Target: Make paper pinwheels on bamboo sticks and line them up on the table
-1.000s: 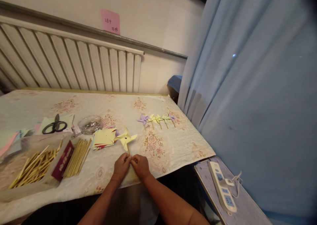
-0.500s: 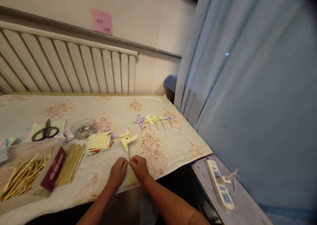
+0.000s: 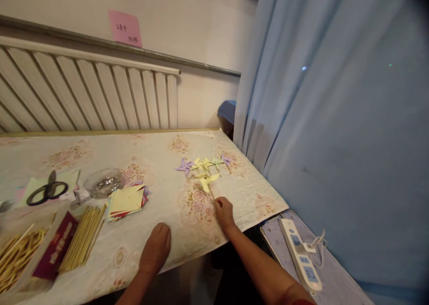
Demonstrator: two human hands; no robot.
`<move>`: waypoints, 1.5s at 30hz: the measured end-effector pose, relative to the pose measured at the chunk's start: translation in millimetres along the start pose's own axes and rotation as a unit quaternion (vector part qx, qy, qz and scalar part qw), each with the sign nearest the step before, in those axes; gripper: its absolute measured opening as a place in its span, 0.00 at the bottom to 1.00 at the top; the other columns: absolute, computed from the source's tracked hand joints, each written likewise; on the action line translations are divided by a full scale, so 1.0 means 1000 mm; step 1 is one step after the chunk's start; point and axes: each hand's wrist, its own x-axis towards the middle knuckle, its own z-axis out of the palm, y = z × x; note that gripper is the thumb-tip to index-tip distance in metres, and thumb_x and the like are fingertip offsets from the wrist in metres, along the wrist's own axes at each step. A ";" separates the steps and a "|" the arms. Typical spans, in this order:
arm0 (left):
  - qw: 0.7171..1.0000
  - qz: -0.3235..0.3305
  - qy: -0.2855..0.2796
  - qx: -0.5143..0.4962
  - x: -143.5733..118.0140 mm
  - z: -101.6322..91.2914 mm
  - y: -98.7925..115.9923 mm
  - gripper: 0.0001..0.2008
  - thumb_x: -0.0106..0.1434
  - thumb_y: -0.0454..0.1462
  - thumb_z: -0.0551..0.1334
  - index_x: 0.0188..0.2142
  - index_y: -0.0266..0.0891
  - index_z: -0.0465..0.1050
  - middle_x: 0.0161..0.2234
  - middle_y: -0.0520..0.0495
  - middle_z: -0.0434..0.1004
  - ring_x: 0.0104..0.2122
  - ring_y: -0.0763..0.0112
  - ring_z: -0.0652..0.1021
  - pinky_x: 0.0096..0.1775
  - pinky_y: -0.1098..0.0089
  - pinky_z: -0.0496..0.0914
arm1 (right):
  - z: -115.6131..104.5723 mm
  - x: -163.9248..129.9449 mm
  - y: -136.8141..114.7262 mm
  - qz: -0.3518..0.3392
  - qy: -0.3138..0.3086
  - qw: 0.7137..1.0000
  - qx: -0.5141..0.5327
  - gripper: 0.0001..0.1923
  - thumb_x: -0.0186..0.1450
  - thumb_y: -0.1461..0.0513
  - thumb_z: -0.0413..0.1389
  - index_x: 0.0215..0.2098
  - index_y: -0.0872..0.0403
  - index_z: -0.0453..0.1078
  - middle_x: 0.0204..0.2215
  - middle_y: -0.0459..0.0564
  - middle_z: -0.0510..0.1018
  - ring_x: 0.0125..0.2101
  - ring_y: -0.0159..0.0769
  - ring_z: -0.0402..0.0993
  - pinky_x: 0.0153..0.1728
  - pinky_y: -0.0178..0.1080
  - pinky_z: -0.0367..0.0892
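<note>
A yellow paper pinwheel (image 3: 206,181) on a thin stick is pinched by the stick in my right hand (image 3: 224,212), over the right part of the table. Just beyond it lies a row of finished pinwheels: a purple one (image 3: 184,166) at the left, yellow ones (image 3: 202,163), a pale green one (image 3: 217,162) and another purple one (image 3: 225,159). My left hand (image 3: 157,247) rests by the table's front edge, fingers curled in and holding nothing that I can see. Nearest to it is a stack of cut paper squares (image 3: 125,201), yellow on top.
Black scissors (image 3: 50,189) lie on paper sheets at the left, beside a clear bowl of small metal pieces (image 3: 106,185). Wooden sticks (image 3: 83,238) lie against a plastic box (image 3: 33,278) of more sticks. A power strip (image 3: 300,253) sits on a stool at the right, near a blue curtain (image 3: 328,139).
My right hand has carried the yellow pinwheel to the right, close to the row. My left hand has parted from it and drawn slightly toward me. The view has shifted a little.
</note>
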 end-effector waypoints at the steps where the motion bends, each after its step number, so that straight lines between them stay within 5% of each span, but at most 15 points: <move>1: 1.000 -0.001 0.002 0.000 0.000 0.000 0.000 0.10 0.67 0.34 0.50 0.30 0.42 0.64 0.32 0.47 0.68 0.35 0.64 0.71 0.41 0.63 0.68 | -0.008 0.010 0.013 0.007 0.016 0.999 -0.030 0.10 0.61 0.63 0.50 0.26 0.54 0.71 0.25 0.48 0.75 0.29 0.35 0.69 0.33 0.34 0.62; 7: 1.000 -0.011 -0.005 0.006 -0.001 0.000 0.001 0.09 0.67 0.35 0.51 0.31 0.42 0.66 0.33 0.46 0.69 0.35 0.63 0.72 0.41 0.62 0.69 | -0.049 0.064 0.079 0.066 0.081 0.981 -0.163 0.11 0.62 0.63 0.49 0.27 0.55 0.72 0.27 0.52 0.76 0.30 0.38 0.69 0.35 0.36 0.60; 13: 1.000 -0.006 -0.002 0.011 -0.004 0.003 -0.003 0.07 0.67 0.36 0.52 0.34 0.44 0.66 0.35 0.45 0.71 0.38 0.62 0.74 0.45 0.61 0.70 | -0.060 0.096 0.107 0.114 0.117 0.961 -0.225 0.13 0.64 0.64 0.47 0.30 0.56 0.72 0.29 0.54 0.75 0.31 0.39 0.68 0.35 0.37 0.57; 28: 0.999 -0.007 0.004 0.033 -0.014 0.010 -0.015 0.07 0.66 0.39 0.54 0.41 0.46 0.69 0.42 0.44 0.75 0.44 0.59 0.77 0.47 0.58 0.73 | -0.040 0.155 0.124 0.155 0.101 0.937 -0.295 0.13 0.68 0.64 0.47 0.38 0.58 0.74 0.36 0.56 0.75 0.34 0.38 0.69 0.34 0.37 0.56; 45: 0.995 0.032 0.002 0.095 -0.011 0.002 -0.011 0.08 0.68 0.39 0.53 0.42 0.42 0.69 0.43 0.44 0.75 0.43 0.62 0.77 0.47 0.63 0.74 | -0.035 0.179 0.116 0.200 0.044 0.917 -0.341 0.15 0.70 0.66 0.44 0.42 0.59 0.72 0.41 0.58 0.74 0.36 0.36 0.73 0.36 0.36 0.62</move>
